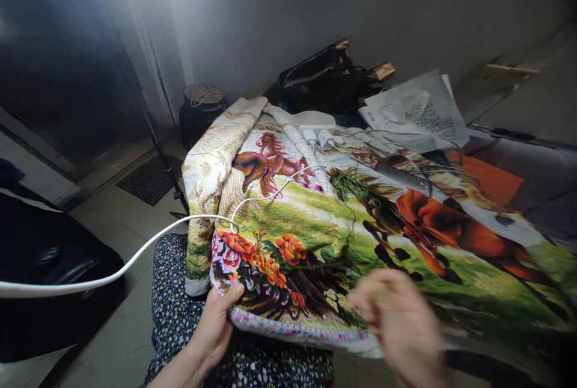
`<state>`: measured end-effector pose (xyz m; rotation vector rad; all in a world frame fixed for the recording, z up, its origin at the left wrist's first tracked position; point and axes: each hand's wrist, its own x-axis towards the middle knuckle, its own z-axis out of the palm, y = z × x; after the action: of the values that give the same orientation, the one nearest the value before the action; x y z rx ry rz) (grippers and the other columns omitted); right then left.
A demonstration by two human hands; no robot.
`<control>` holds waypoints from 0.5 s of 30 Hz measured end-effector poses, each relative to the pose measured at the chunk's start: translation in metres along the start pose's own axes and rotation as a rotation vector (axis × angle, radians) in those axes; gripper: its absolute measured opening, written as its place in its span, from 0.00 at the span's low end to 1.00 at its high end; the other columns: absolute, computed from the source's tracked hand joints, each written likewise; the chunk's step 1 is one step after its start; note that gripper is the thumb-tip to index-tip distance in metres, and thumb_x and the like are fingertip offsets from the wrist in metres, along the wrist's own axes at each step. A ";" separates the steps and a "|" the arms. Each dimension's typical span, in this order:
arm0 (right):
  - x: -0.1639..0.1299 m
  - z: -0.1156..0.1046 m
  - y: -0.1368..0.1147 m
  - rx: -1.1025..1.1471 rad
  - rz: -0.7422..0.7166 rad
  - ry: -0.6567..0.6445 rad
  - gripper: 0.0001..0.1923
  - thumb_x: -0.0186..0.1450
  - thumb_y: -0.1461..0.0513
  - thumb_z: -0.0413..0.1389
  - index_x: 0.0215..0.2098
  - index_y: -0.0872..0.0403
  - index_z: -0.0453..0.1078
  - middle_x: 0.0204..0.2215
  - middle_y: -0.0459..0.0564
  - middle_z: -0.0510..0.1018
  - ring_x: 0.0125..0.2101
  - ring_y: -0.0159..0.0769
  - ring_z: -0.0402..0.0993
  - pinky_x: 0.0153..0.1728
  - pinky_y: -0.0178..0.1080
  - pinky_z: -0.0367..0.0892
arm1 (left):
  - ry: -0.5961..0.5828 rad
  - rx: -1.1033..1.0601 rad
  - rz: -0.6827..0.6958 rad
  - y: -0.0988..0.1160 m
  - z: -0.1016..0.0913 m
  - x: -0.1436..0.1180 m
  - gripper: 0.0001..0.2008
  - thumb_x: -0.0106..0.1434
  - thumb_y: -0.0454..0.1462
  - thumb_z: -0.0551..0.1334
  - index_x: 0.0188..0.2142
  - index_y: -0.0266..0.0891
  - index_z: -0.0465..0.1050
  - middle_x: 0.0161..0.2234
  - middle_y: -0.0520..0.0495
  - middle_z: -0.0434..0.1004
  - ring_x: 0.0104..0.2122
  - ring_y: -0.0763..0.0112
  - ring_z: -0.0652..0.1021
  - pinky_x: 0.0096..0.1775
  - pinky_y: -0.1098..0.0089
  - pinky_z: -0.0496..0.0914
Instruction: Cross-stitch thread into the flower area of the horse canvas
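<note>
A large cross-stitch cloth with horses, grass and orange flowers spreads over my lap and the surface beyond. My left hand grips its near left edge, thumb on top and fingers hidden underneath. Above the cloth's lower border hovers my right hand, blurred by motion, its fingers curled together; whatever they may pinch cannot be made out. A tangle of green thread lies on the cloth. A dark strand runs down from it towards the flowers.
A white cable crosses from the left over the cloth towards white plugs. A dark-handled tool rests on the fabric. Behind are a black bag and a white paper bag. A thin black stand rises at left.
</note>
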<state>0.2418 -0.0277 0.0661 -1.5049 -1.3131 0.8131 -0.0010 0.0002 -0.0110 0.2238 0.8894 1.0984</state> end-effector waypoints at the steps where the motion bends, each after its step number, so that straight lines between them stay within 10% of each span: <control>1: 0.005 0.019 0.002 0.008 0.033 -0.108 0.10 0.68 0.56 0.47 0.36 0.51 0.66 0.17 0.43 0.67 0.17 0.30 0.63 0.17 0.31 0.59 | 0.000 0.016 0.009 0.000 0.000 -0.001 0.33 0.52 0.35 0.68 0.58 0.39 0.62 0.47 0.39 0.78 0.44 0.57 0.77 0.49 0.60 0.68; 7: 0.013 0.100 0.012 -0.241 -0.204 -0.475 0.12 0.65 0.64 0.49 0.37 0.52 0.75 0.30 0.47 0.80 0.30 0.35 0.75 0.33 0.35 0.66 | -0.005 0.086 0.034 0.001 -0.001 -0.002 0.34 0.50 0.32 0.67 0.57 0.37 0.62 0.42 0.40 0.80 0.40 0.57 0.79 0.45 0.60 0.69; 15: 0.015 0.104 0.015 -0.333 -0.258 -0.507 0.13 0.63 0.69 0.51 0.39 0.52 0.76 0.32 0.46 0.81 0.32 0.34 0.77 0.36 0.34 0.67 | -0.003 0.103 0.053 0.001 -0.002 -0.001 0.31 0.49 0.33 0.68 0.54 0.35 0.66 0.41 0.39 0.80 0.39 0.57 0.79 0.43 0.62 0.69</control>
<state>0.1550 0.0110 0.0186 -1.3801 -2.0572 0.8681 -0.0035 -0.0001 -0.0111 0.3358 0.9429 1.1019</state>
